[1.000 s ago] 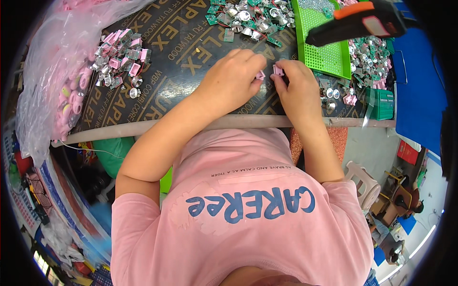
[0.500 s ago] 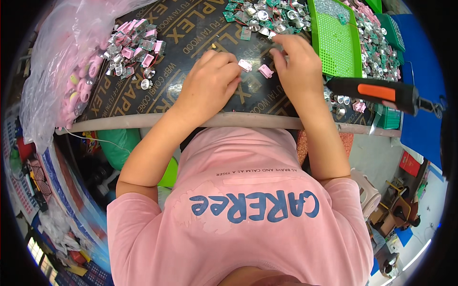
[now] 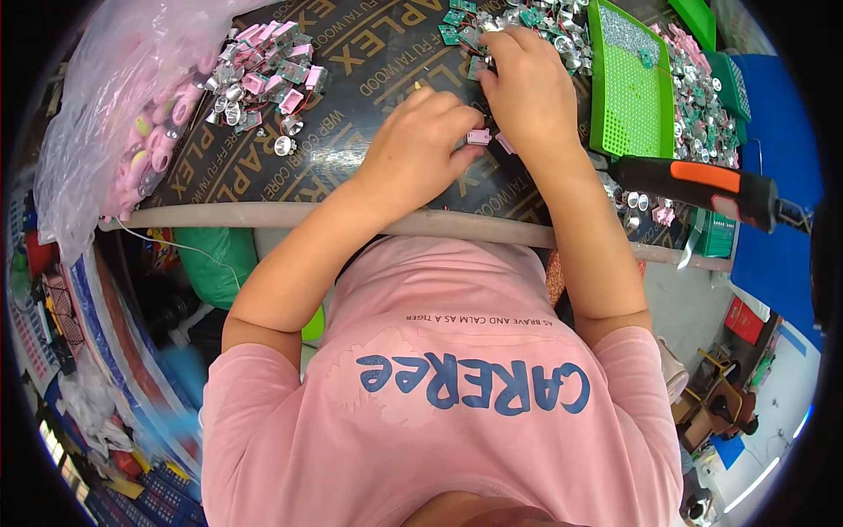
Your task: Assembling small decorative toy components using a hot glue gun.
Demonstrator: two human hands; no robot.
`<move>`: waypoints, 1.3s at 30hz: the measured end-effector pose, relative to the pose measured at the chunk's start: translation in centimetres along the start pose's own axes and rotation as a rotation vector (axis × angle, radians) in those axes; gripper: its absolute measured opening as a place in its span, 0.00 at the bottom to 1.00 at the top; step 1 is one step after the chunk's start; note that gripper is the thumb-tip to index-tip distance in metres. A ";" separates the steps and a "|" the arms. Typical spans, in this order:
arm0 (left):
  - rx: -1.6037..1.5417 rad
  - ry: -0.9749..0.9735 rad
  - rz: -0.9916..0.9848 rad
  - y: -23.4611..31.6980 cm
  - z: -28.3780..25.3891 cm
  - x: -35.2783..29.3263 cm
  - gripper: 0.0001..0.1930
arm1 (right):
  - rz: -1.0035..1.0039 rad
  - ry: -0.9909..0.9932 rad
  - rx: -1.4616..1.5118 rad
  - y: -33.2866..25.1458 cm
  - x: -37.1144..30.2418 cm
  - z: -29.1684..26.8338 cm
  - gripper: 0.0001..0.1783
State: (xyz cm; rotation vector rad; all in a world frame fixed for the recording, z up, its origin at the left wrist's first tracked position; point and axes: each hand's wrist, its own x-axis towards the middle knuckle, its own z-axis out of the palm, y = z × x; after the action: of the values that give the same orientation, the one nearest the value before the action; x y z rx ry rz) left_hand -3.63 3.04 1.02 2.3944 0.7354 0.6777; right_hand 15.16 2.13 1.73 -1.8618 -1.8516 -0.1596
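Observation:
My left hand [image 3: 417, 145] is over the dark table with its fingers bent. Its thumb and forefinger close on a small pink plastic housing [image 3: 479, 137]. A second pink housing [image 3: 504, 143] lies just right of it, beneath the wrist side of my right hand. My right hand [image 3: 533, 97] reaches farther out, thumb and forefinger apart, at the near left edge of a heap of green circuit boards and silver reflector cups [image 3: 571, 48]. One green board [image 3: 477, 68] lies beside that thumb. The right hand's other fingertips are partly hidden.
At the left lie pink housings wired to silver cups [image 3: 272, 70] and a clear bag of pink parts [image 3: 158, 145]. A bright green tray [image 3: 632, 110] stands right of my right hand, beside more parts [image 3: 707, 123]. A black tool with an orange grip patch [image 3: 702, 176] juts in nearby.
My right hand has moved farther away to the edge of the board heap. The pink housing at my left fingertips has shifted right and nearer, close against the second one. The whole view has shifted slightly.

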 end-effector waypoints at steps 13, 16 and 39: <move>0.226 -0.034 -0.438 -4.6 0.6 11.5 0.15 | 0.017 0.126 -0.090 1.4 0.6 0.3 0.06; 0.025 -0.087 -0.464 -6.0 -0.4 11.8 0.16 | 0.053 0.144 -0.018 2.2 0.5 0.5 0.09; -1.400 0.273 -0.411 2.3 -3.4 4.8 0.06 | 0.244 0.217 1.422 -4.0 -0.8 -4.6 0.26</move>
State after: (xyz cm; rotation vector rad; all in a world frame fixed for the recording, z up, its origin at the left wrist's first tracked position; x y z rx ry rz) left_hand -1.35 5.55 6.42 0.8657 0.5203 0.9063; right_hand 12.48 -0.74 6.49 -0.9250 -0.9869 0.7975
